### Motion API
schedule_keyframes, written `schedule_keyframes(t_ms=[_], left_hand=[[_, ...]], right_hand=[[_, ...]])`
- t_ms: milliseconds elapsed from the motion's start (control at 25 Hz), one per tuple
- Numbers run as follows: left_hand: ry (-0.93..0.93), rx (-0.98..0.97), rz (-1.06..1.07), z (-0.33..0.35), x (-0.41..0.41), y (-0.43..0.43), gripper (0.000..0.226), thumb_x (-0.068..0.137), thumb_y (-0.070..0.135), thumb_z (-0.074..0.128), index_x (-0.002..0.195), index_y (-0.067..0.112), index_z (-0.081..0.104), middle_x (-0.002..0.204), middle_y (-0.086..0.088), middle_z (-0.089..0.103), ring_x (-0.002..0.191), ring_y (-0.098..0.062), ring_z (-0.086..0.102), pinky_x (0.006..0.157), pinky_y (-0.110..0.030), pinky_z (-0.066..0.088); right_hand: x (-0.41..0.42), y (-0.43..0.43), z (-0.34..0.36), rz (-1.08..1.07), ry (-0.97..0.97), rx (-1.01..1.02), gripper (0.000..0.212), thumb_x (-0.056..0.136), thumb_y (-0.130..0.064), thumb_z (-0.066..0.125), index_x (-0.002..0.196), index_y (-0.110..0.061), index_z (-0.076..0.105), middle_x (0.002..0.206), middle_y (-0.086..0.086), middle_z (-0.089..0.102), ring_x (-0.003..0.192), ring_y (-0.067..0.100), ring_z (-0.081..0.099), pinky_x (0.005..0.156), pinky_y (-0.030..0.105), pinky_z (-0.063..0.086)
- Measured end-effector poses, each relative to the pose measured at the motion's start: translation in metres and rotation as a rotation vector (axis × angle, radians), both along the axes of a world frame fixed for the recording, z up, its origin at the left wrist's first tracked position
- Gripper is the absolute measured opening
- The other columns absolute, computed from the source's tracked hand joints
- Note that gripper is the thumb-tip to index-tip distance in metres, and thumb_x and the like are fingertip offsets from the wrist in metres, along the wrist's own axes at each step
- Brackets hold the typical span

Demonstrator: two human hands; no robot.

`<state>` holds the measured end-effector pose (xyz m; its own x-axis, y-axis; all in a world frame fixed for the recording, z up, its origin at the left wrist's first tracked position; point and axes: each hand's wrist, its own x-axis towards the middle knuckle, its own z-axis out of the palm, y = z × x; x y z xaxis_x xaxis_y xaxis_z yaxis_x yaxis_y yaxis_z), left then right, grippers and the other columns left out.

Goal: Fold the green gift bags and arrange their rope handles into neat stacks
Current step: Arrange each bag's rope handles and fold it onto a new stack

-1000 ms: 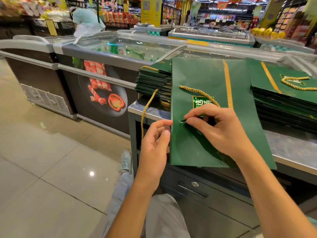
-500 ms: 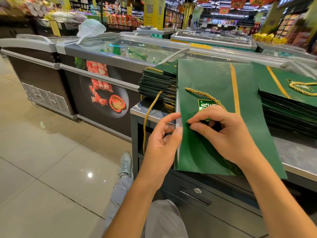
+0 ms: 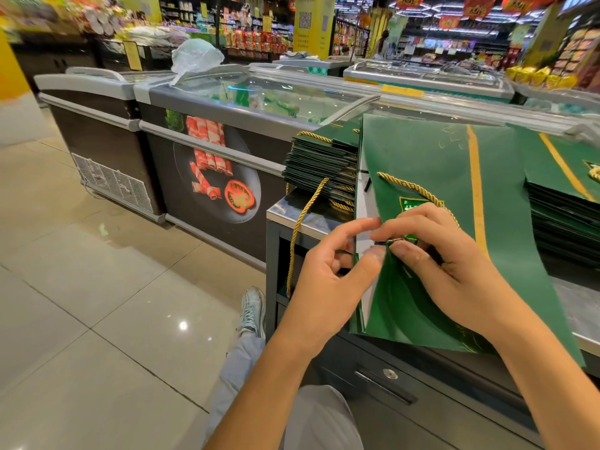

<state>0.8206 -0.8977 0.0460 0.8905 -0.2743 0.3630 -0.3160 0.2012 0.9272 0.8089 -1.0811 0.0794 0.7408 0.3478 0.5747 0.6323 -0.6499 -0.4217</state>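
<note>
The green bag [image 3: 454, 177] lies flat on the metal counter [image 3: 293, 212] in front of me, its near end hanging over the counter's edge and its left edge parted enough to show white inside. My left hand [image 3: 328, 284] has its fingers curled, with forefinger and thumb pinching that open left edge. My right hand [image 3: 454, 277] rests on the front of the bag, thumb and forefinger pressed together on the same edge with a small dark piece between them; I cannot tell what that piece is. The bag's gold rope handle [image 3: 415, 188] arcs over the front panel and runs under my right fingers. Just to the left a stack of folded bags [image 3: 319, 165] sits on the counter, one gold cord [image 3: 302, 228] dangling from it over the edge. Another stack [image 3: 565, 219] stands to the right, partly under the bag I hold. A glass-topped freezer [image 3: 227, 125] stands beyond the counter.
</note>
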Motion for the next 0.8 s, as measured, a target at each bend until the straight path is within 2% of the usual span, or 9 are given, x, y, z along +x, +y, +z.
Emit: schedule_keyframes(t_ms=[80,120,200,280,360,520,640,760,800], left_hand=[[0.008,-0.008,0.003,-0.003,0.004,0.0,0.023,0.099,0.018,0.062,0.117,0.031,0.069,0.077,-0.015,0.051,0.069,-0.018,0.046,0.069,-0.034,0.048],[0.011,-0.004,0.021,-0.004,0.005,-0.001,0.019,0.099,0.018,0.063,0.114,0.027,0.07,0.078,-0.019,0.054,0.067,-0.019,0.048,0.068,-0.035,0.049],[0.005,0.009,0.061,-0.002,0.007,-0.003,0.012,0.099,0.018,0.062,0.107,0.023,0.07,0.07,-0.007,0.059,0.06,-0.011,0.049,0.06,-0.028,0.047],[-0.028,0.033,0.097,-0.001,0.007,-0.004,0.009,0.101,0.021,0.06,0.102,0.024,0.069,0.075,-0.008,0.061,0.059,-0.023,0.051,0.058,-0.038,0.047],[-0.034,0.026,0.134,-0.002,0.007,-0.004,0.011,0.103,0.02,0.057,0.1,0.026,0.065,0.087,-0.008,0.065,0.076,-0.033,0.062,0.069,-0.049,0.053],[0.121,-0.139,0.144,-0.005,0.007,0.0,0.012,0.108,0.016,0.043,0.105,0.019,0.054,0.091,-0.007,0.072,0.075,-0.023,0.07,0.059,-0.031,0.055],[0.273,-0.272,0.113,-0.007,0.005,0.0,0.014,0.109,0.023,0.038,0.111,0.015,0.049,0.093,-0.011,0.075,0.077,-0.022,0.072,0.064,-0.035,0.059],[0.397,-0.395,0.008,-0.011,0.0,0.0,0.034,0.099,0.033,0.057,0.122,0.008,0.052,0.103,-0.014,0.075,0.087,-0.023,0.072,0.074,-0.036,0.061],[0.417,-0.405,-0.016,-0.012,-0.002,0.0,0.039,0.095,0.028,0.066,0.125,0.008,0.052,0.109,-0.015,0.074,0.094,-0.025,0.072,0.078,-0.036,0.061]], right_hand=[[0.0,0.003,-0.002,-0.024,-0.034,-0.011,0.032,0.098,-0.014,0.054,0.115,-0.039,0.065,0.107,-0.007,0.054,0.113,0.021,0.049,0.092,0.027,0.039],[0.0,0.004,-0.003,-0.034,-0.049,-0.013,0.032,0.097,-0.014,0.055,0.115,-0.039,0.064,0.107,-0.008,0.054,0.112,0.02,0.049,0.092,0.025,0.038],[-0.001,0.004,-0.004,-0.049,-0.063,0.002,0.031,0.097,-0.014,0.055,0.115,-0.037,0.065,0.106,-0.008,0.053,0.11,0.02,0.05,0.09,0.023,0.037],[-0.002,0.005,-0.005,-0.068,-0.088,-0.006,0.03,0.098,-0.013,0.055,0.117,-0.033,0.066,0.105,-0.005,0.053,0.108,0.022,0.05,0.088,0.025,0.038],[-0.003,0.009,-0.007,-0.098,-0.131,-0.039,0.03,0.098,-0.012,0.055,0.12,-0.028,0.068,0.104,-0.003,0.052,0.105,0.023,0.05,0.088,0.03,0.04],[-0.005,0.012,-0.009,-0.132,-0.189,-0.111,0.03,0.098,-0.013,0.054,0.121,-0.024,0.07,0.105,-0.002,0.053,0.102,0.023,0.051,0.086,0.038,0.042],[-0.004,0.011,-0.008,-0.14,-0.206,-0.147,0.03,0.099,-0.014,0.053,0.122,-0.025,0.069,0.106,-0.002,0.055,0.102,0.022,0.052,0.087,0.042,0.042],[-0.003,0.012,-0.009,-0.17,-0.215,-0.191,0.032,0.099,-0.015,0.054,0.124,-0.029,0.068,0.106,-0.004,0.054,0.104,0.019,0.051,0.089,0.039,0.039],[-0.002,0.012,-0.009,-0.18,-0.21,-0.21,0.033,0.098,-0.017,0.054,0.125,-0.03,0.068,0.105,-0.005,0.053,0.104,0.019,0.05,0.089,0.037,0.038]])
